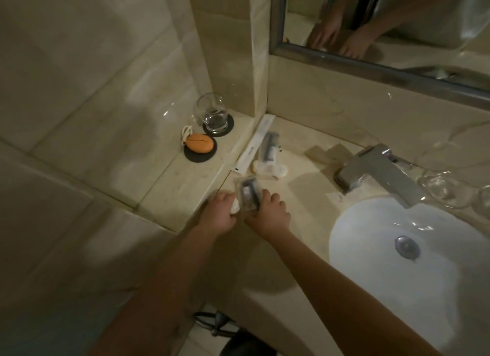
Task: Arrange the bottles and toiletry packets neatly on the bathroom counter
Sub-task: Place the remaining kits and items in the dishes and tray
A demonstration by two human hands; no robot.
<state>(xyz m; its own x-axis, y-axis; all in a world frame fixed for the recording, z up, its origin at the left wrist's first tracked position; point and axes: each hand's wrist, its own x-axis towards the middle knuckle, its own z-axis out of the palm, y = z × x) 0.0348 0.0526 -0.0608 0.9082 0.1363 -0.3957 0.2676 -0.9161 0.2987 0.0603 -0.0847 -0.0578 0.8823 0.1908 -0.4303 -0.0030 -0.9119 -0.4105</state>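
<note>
- Sitting on the raised ledge at the far left, an orange oval object rests on a dark coaster, with a pale cord looped at its left end.
- Just behind it, a clear glass with a little water stands upright on a second dark coaster.
- At the foot of the ledge, the left hand has its fingers curled round a small white item; blur hides what the item is.
- A clear packet with dark contents lies on the counter between the two hands, its long side pointing away from the person.
- Farther back, a long white packet lies along the base of the ledge.
- Beside that, a second clear packet with a dark item inside lies on the counter.
- In front of it, small pale bottles lie on their sides, touching each other.
- The right hand grips the right edge of the near clear packet, fingers bent over it.
- A square metal tap reaches over the white basin.
- At the far right, clear glasses stand behind the basin, under the framed mirror.
</note>
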